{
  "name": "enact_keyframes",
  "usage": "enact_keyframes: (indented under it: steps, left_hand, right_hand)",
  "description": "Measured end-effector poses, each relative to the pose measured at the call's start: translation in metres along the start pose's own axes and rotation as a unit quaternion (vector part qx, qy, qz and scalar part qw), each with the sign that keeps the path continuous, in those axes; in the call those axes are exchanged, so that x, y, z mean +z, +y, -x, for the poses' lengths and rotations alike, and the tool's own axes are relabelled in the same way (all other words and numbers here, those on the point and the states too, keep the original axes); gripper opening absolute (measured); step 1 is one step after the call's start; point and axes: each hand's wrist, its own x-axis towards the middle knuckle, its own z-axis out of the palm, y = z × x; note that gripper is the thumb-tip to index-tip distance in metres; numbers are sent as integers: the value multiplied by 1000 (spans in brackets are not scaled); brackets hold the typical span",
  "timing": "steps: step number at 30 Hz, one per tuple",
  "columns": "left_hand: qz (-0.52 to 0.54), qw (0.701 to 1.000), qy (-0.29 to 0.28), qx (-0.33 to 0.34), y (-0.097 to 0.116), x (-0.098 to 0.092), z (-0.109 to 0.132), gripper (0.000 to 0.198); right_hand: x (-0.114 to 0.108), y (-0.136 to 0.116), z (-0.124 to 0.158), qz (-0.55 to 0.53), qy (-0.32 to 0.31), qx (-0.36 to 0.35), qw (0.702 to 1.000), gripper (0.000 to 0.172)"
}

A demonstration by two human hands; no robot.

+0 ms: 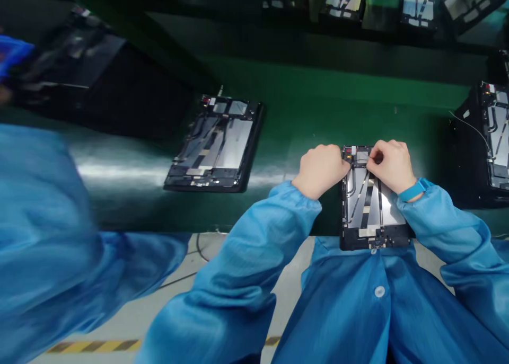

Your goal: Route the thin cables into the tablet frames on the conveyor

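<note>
An opened tablet (392, 205) lies face down in front of me at the edge of the green bench, its silver battery area and black ribbon cables showing. My left hand (323, 168) is closed at its upper left corner, with the thumb on the rim near a small red and orange part. At the tablet's upper right, my right hand (392, 162) makes a pinch with thumb and forefinger close to the board. Whatever sits between those fingertips is too small to make out. A blue band (415, 189) circles my right wrist.
Another opened tablet (234, 144) lies on the green bench (302, 120) to the left. Stacked tablets (499, 141) with a thin wire stand at the right. A dark stack (131, 88) is at the left, beside a co-worker's blue sleeve (35, 210). Several tablets (345, 1) line the back shelf.
</note>
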Motion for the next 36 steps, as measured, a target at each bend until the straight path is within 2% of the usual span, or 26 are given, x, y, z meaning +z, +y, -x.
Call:
enact_keyframes:
  steps: [3,7,9,11,13,14,16,19,24,28,32,36]
  left_hand:
    - [21,1000,1,-12,-17,3,6,21]
    - [-46,996,-36,-66,-38,14,24,23]
    - [-61,995,-27,-72,-43,21,34,27]
    - [-17,999,25,-44,-44,28,39,30]
    - [80,994,73,13,-42,33,37,27]
    - [143,986,77,44,-42,35,34,24]
    - [265,959,51,83,-41,37,25,15]
    - [389,916,-20,97,-43,36,11,9]
    - [462,873,-108,114,-51,29,0,16]
    - [495,848,-161,104,-59,27,-4,23]
    - [516,835,-171,84,-60,29,-3,26]
    - [546,826,-130,57,-53,31,4,26]
  right_hand:
    - [-4,-1,11,-10,-9,-12,1000,11]
    - [-8,1,22,-36,-25,-18,999,13]
    - [-10,3,26,-52,-37,-22,998,14]
    - [-12,5,29,-70,-40,-29,996,16]
    - [-12,7,31,-100,-32,-39,994,16]
    - [-11,9,32,-120,-26,-43,992,16]
    - [-10,11,34,-163,-13,-50,985,15]
    - [-6,15,37,-213,7,-67,975,14]
    - [-1,17,40,-214,24,-104,971,13]
    - [0,17,41,-202,27,-122,971,13]
    - [0,15,42,-193,16,-122,973,13]
    - [-1,14,43,-186,1,-122,975,15]
